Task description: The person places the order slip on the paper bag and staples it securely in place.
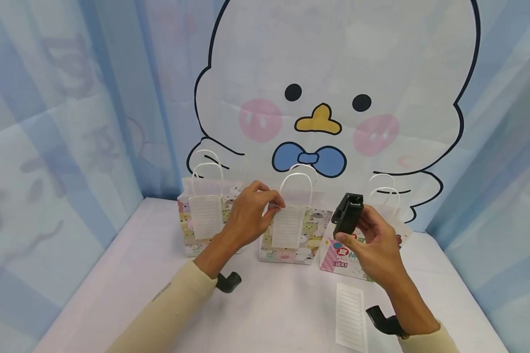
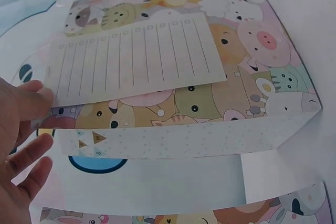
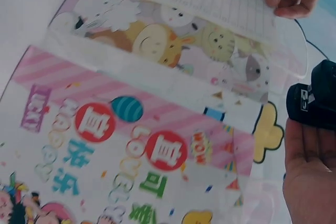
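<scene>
My left hand (image 1: 249, 213) pinches the top edge of a white lined checklist sheet (image 1: 288, 229), which lies against the front of the middle paper bag (image 1: 320, 230) with its cartoon animals. In the left wrist view the sheet (image 2: 139, 59) sits slightly askew on the bag, my thumb and index finger at its end, the other fingers loosely spread. My right hand (image 1: 380, 245) holds a small black stapler (image 1: 349, 214) in front of the right-hand bag (image 1: 331, 255), to the right of the sheet and apart from it. In the right wrist view the stapler (image 3: 315, 98) is partly cut off.
At the left stands another animal-print bag (image 1: 187, 230) bearing a similar sheet (image 1: 206, 217). A loose lined sheet (image 1: 350, 316) lies on the white table (image 1: 274, 309) at front right. Behind the bags hangs a curtain (image 1: 322, 59) with a cartoon bird.
</scene>
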The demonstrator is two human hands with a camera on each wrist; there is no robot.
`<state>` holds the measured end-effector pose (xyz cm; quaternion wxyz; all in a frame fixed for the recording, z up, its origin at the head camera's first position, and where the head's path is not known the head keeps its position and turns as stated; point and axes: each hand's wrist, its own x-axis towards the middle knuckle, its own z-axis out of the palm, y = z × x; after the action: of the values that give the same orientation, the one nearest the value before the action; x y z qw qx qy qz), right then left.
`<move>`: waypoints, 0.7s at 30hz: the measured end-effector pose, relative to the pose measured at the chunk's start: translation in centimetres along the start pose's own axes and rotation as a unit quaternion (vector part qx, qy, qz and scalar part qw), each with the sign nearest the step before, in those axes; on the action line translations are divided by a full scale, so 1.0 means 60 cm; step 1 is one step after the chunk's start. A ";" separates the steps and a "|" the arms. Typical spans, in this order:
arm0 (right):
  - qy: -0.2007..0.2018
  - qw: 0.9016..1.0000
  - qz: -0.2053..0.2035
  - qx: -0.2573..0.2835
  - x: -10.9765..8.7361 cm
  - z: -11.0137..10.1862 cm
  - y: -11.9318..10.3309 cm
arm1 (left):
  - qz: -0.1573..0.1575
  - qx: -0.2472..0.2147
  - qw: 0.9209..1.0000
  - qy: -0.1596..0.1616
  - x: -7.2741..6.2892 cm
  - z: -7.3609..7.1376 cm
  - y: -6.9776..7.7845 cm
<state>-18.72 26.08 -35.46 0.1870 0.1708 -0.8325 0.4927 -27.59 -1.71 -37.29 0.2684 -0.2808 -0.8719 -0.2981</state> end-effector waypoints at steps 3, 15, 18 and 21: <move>0.006 1.000 0.000 -0.021 -0.016 -0.014 0.008 | 0.001 0.000 1.000 0.002 -0.001 0.000 0.000; 0.028 0.995 0.028 -0.089 -0.082 -0.065 0.047 | 0.005 -0.001 1.000 0.007 -0.003 0.000 0.002; 0.036 0.993 0.038 -0.110 -0.097 -0.077 0.061 | 0.003 -0.001 1.000 0.009 -0.003 0.000 0.002; 0.042 0.988 0.059 -0.135 -0.113 -0.089 0.075 | 0.005 -0.003 1.000 0.012 -0.002 0.000 0.002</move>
<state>-14.16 33.53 -39.74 0.2137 0.0741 -0.8913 0.3931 -27.42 -1.70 -37.33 0.2795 -0.2821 -0.8665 -0.3025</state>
